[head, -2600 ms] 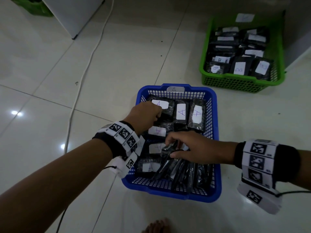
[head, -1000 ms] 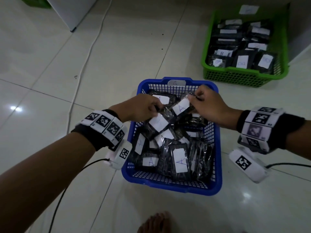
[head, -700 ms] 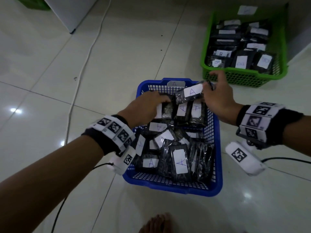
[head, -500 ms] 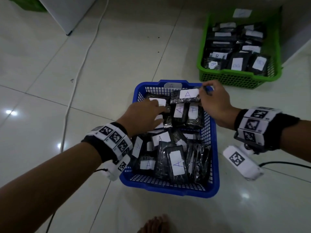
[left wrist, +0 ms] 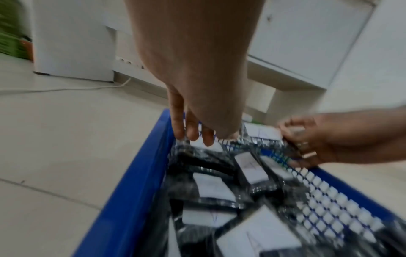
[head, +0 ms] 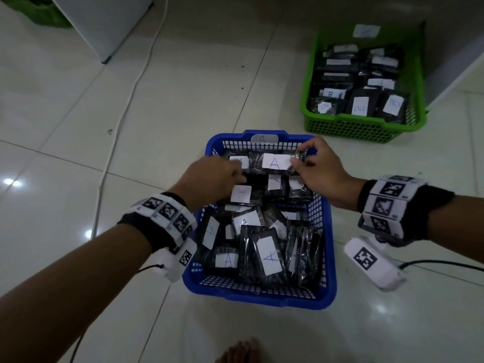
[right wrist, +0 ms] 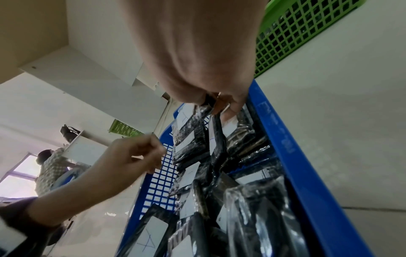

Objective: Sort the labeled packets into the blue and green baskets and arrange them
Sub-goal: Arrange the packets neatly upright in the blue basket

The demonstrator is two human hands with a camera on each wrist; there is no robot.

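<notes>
Both hands work at the 12 o'clock end of the blue basket [head: 258,297]. The right hand [head: 318,172] pinches an A-labelled packet [head: 273,162] by its right edge; the left hand [head: 213,179], fingers straight, presses on neighbouring packets at about 10 o'clock. To seat it well, I'd lower the packet flat against the far wall, label up, square with the row. The green basket [head: 358,127] of B packets sits on the floor at 1 o'clock, well apart.

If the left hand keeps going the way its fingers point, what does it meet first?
Probably the A-labelled packet at the blue basket's far end, right under the left hand fingertips; behind it, the far wall. Depth is unclear.
</notes>
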